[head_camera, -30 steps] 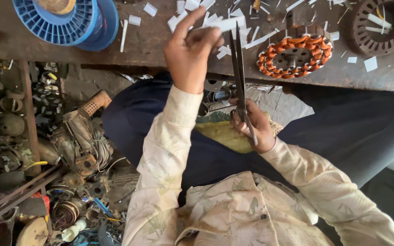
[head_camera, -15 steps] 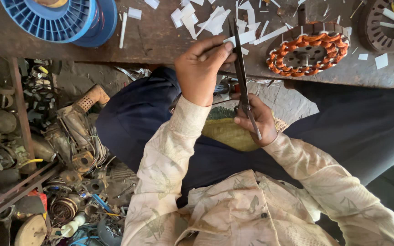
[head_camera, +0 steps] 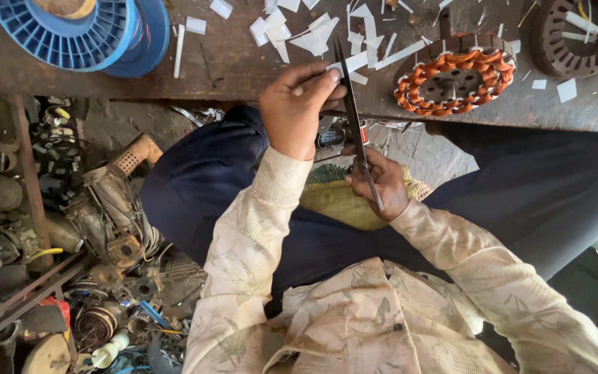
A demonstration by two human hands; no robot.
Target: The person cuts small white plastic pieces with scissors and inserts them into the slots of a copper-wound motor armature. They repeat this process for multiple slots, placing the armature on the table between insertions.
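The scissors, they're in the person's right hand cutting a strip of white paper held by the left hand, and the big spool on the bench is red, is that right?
Not quite: the spool on the bench is blue, not red, as the head view shows. The rest holds: the right hand grips the scissors, and the left hand pinches the white paper strip.

We are seeing a bright blue spool (head_camera: 70, 31) glowing at the upper left of the frame, and orange copper windings (head_camera: 453, 73) ringing a grey stator at the upper right. White paper scraps (head_camera: 316, 34) are dotting the dark brown bench (head_camera: 50, 73) along the top. Navy trousers (head_camera: 202, 187) are filling the centre, and cream sleeves (head_camera: 243, 256) are showing a faint leaf pattern at the bottom.
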